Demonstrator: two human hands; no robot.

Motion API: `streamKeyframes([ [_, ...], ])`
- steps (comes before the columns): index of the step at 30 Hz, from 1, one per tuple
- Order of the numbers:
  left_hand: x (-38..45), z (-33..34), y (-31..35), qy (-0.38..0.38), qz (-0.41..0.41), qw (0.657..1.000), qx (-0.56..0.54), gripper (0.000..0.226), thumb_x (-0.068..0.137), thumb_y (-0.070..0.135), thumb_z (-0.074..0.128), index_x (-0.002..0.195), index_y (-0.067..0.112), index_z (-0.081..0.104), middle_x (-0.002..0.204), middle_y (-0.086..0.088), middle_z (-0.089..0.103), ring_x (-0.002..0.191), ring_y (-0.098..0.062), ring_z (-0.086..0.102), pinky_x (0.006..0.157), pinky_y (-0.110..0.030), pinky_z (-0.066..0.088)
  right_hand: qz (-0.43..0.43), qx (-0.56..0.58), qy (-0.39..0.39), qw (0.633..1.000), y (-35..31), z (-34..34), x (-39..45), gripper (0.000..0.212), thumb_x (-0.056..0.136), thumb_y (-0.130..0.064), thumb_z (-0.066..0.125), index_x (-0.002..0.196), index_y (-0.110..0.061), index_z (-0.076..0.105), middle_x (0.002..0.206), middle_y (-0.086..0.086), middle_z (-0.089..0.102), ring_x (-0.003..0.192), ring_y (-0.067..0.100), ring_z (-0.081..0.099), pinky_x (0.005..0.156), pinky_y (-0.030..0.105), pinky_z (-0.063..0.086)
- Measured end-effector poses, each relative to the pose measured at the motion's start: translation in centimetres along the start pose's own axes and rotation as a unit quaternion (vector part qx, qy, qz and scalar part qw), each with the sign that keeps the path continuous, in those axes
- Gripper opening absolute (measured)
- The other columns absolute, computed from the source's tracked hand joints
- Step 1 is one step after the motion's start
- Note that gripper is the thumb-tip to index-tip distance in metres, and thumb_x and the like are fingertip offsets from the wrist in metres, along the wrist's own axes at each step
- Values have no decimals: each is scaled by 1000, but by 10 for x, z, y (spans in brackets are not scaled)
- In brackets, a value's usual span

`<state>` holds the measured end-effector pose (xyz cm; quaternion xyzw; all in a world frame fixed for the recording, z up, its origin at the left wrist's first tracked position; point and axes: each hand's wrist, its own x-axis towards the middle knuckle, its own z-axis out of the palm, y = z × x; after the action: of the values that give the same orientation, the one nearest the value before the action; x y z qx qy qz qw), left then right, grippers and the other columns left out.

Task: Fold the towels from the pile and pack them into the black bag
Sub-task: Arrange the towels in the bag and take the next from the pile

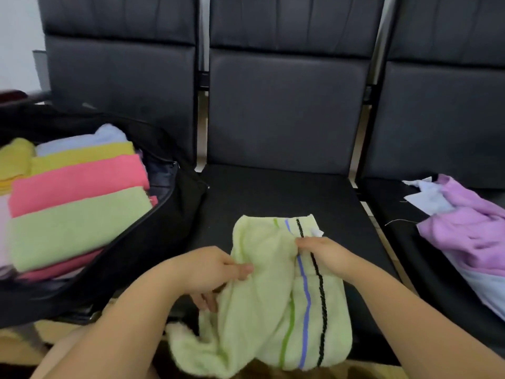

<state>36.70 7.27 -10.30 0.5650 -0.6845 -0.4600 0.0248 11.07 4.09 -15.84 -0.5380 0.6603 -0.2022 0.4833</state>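
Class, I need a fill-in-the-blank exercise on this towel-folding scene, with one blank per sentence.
1. Both hands grip the striped ____ towel.
2. The black bag lies on the person's ____ side.
3. The unfolded pile's top towel is ____.
4. The right hand pinches the towel beside its ____ stripe.

Missing words: green; left; purple; black

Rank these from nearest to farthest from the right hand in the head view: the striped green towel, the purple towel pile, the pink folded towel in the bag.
1. Striped green towel, gripped by the right hand.
2. Purple towel pile, on the right-side seat.
3. Pink folded towel, far left, in the black bag.
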Motion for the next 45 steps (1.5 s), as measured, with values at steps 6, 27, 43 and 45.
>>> streamKeyframes([
  [6,13,10,7,217,131,966,58,22,89,52,53,101,36,63,101,18,61,94,-6,57,84,-29,47,-10,22,-45,999,-9,19,-23,24,77,-38,62,87,-23,79,126,-7,62,117,8,57,104,30,37],
  [27,48,53,3,203,55,917,339,41,90,57,50,116,25,55,125,4,47,117,-17,42,97,-29,35,-46,-221,47,973,15,9,-88,21,92,-35,59,80,-24,46,68,-8,47,58,8,41,57,23,35],
  [43,12,13,-13,188,118,973,-65,22,78,31,76,76,12,67,68,1,63,66,-13,57,63,-27,43,-46,-261,11,964,25,-50,-126,31,77,-37,77,67,-13,60,60,-3,46,57,9,39,55,25,32],
  [45,5,5,-20,204,102,969,-93,22,78,32,77,72,13,66,62,4,62,65,-14,56,63,-29,42,-15,-289,52,956,32,-65,-133,36,77,-35,77,59,-13,55,54,-3,38,53,10,33,50,24,27],
])
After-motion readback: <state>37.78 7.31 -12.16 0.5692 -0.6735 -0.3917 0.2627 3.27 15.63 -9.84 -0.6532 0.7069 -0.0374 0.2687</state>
